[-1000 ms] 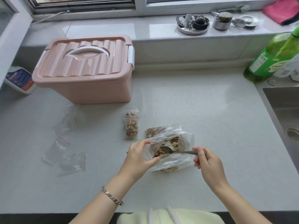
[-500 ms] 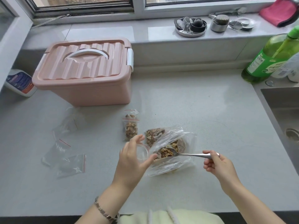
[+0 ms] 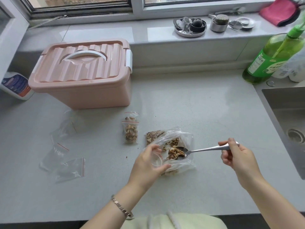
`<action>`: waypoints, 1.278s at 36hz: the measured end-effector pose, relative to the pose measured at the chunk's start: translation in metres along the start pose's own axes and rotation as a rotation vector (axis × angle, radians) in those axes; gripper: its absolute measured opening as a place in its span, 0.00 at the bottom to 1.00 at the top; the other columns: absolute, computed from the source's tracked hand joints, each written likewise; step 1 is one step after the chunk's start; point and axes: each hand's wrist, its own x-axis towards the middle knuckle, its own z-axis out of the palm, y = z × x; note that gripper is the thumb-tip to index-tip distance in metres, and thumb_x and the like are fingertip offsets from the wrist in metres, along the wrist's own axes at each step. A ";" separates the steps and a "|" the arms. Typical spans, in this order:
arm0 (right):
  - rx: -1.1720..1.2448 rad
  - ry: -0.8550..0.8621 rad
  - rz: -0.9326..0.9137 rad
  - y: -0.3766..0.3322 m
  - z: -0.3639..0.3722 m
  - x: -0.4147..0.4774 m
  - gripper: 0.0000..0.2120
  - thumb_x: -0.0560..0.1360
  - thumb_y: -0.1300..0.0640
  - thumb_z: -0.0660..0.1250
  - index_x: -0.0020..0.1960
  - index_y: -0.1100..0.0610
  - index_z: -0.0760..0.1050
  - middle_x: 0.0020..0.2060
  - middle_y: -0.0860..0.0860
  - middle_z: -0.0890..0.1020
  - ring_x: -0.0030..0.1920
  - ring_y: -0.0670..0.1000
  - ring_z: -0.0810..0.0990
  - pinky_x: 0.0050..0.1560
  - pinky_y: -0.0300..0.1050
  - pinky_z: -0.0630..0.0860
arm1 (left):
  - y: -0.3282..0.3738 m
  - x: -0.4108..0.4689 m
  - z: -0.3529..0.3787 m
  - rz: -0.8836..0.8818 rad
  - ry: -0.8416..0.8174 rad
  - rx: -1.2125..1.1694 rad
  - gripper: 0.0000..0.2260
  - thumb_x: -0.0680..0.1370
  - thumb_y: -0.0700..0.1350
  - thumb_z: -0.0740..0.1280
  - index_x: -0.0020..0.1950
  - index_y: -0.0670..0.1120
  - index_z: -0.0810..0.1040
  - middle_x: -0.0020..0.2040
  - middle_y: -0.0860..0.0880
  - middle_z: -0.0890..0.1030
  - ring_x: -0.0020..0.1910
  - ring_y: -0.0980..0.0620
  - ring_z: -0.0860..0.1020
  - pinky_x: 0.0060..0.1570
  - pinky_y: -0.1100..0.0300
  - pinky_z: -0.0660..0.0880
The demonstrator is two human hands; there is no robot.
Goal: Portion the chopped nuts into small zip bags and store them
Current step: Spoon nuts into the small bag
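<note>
My right hand [image 3: 237,158] grips a metal spoon [image 3: 203,150] by its handle; the bowl carries chopped nuts and hovers over a large clear bag of nuts [image 3: 179,141] lying on the grey counter [image 3: 206,113]. My left hand [image 3: 146,166] holds a small clear zip bag [image 3: 157,160] with its mouth held wide, just left of the spoon's bowl. Two filled small zip bags [image 3: 130,131] lie behind my left hand. Several empty small zip bags [image 3: 64,164] with red seal lines lie to the left.
A pink lidded storage box [image 3: 82,75] stands at the back left, with a white spray bottle [image 3: 16,85] beside it. A green bottle [image 3: 270,58] stands at the back right above a steel sink [image 3: 287,119]. The windowsill holds metal dishes [image 3: 189,27] and a red cloth [image 3: 280,10].
My right hand lifted the spoon out of the large bag with nuts on it and drew back to the right. My left hand brought the small bag's mouth up beside the spoon.
</note>
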 end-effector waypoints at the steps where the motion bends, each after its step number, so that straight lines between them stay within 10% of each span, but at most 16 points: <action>1: 0.004 -0.008 -0.009 -0.004 0.001 -0.001 0.17 0.81 0.53 0.54 0.41 0.59 0.76 0.21 0.46 0.70 0.21 0.43 0.67 0.24 0.32 0.65 | 0.000 0.002 -0.001 -0.007 0.004 0.000 0.25 0.67 0.51 0.75 0.60 0.55 0.67 0.53 0.60 0.76 0.55 0.61 0.73 0.55 0.72 0.66; 20: -0.298 -0.158 -0.422 -0.046 0.045 -0.031 0.16 0.79 0.51 0.55 0.38 0.53 0.76 0.21 0.44 0.72 0.25 0.43 0.69 0.27 0.32 0.66 | 0.007 0.010 0.003 -0.007 0.010 0.031 0.30 0.68 0.54 0.74 0.66 0.51 0.67 0.64 0.56 0.73 0.65 0.59 0.68 0.63 0.65 0.65; 32: -0.579 -0.209 -1.004 -0.055 0.052 -0.055 0.23 0.79 0.43 0.51 0.43 0.56 0.77 0.30 0.40 0.74 0.33 0.44 0.73 0.33 0.34 0.68 | -0.003 0.011 0.007 0.000 0.047 -0.010 0.26 0.66 0.54 0.75 0.61 0.53 0.70 0.55 0.60 0.76 0.57 0.59 0.73 0.60 0.60 0.69; 46: -0.479 -0.031 -0.447 0.017 0.029 -0.008 0.13 0.80 0.57 0.56 0.40 0.48 0.73 0.28 0.51 0.75 0.34 0.45 0.76 0.34 0.32 0.68 | -0.018 0.001 -0.004 -0.024 0.135 -0.040 0.25 0.68 0.51 0.74 0.59 0.55 0.65 0.50 0.57 0.77 0.51 0.59 0.76 0.53 0.66 0.71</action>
